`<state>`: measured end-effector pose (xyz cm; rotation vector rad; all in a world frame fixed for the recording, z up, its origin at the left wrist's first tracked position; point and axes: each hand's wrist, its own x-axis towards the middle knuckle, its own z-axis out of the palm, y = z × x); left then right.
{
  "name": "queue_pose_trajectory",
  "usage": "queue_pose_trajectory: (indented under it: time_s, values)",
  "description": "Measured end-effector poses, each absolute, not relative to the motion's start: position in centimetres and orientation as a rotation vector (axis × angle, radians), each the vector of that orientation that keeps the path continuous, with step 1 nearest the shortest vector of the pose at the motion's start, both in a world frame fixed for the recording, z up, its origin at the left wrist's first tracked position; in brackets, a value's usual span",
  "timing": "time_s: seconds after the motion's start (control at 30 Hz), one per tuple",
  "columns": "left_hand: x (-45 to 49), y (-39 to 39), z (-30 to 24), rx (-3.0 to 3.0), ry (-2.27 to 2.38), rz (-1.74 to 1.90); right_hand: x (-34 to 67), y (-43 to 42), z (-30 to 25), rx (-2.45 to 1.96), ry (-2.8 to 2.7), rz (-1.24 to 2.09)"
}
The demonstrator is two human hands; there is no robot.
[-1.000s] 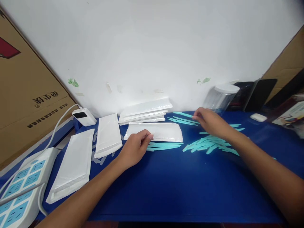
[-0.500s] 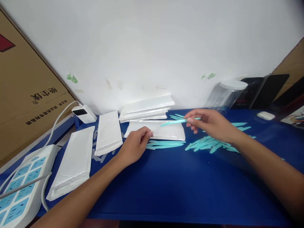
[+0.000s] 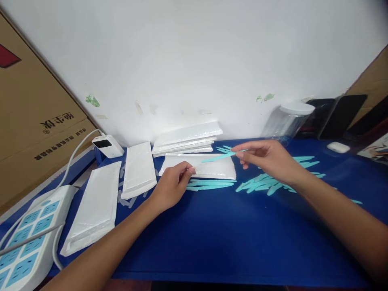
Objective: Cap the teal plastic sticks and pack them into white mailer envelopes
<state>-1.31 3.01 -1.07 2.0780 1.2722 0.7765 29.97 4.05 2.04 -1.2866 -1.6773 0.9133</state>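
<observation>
While the right hand (image 3: 266, 155) pinches a thin teal stick (image 3: 216, 158) between its thumb and fingers, the left hand (image 3: 171, 186) is curled up by a white puffy bag (image 3: 215, 167). The left thumb and first finger look pressed together, but I cannot tell if they hold the bag's edge. The teal stick is over this bag, and its tip points to the left. The bag lies flat on the blue table (image 3: 212, 238).

Just in front of the bag lies a small row of teal sticks (image 3: 212, 186). A big messy pile of teal sticks (image 3: 263, 184) is to the right, near the right arm. A few more teal sticks (image 3: 222, 149) lie behind the right hand's fingertips.

At the back, a stack of white bags (image 3: 186, 139) is next to the wall (image 3: 194, 52). Two more white bags (image 3: 138, 169) lie on the left, with some see-through strips (image 3: 124, 201) near them. A white power strip (image 3: 42, 221) with blue sockets is at the left edge. A jar (image 3: 286, 123) with a white lid is at the back right.
</observation>
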Motion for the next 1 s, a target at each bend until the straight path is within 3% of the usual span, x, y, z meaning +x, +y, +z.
queue_pose_trajectory:
  time_s: [0.73,0.87,1.0]
  values:
    - [-1.0,2.5,-1.1,2.06,1.195,0.715,28.1,3.2,1.0,-1.206,-1.727,1.071]
    - [-0.8,2.6,-0.8,1.907,1.343,0.977,27.5,3.2,0.0,-1.247,-1.735,1.118]
    - [-1.1,3.3,0.3,1.34,1.33,1.2,26.6,3.0,-1.6,-1.271,-1.802,1.175]
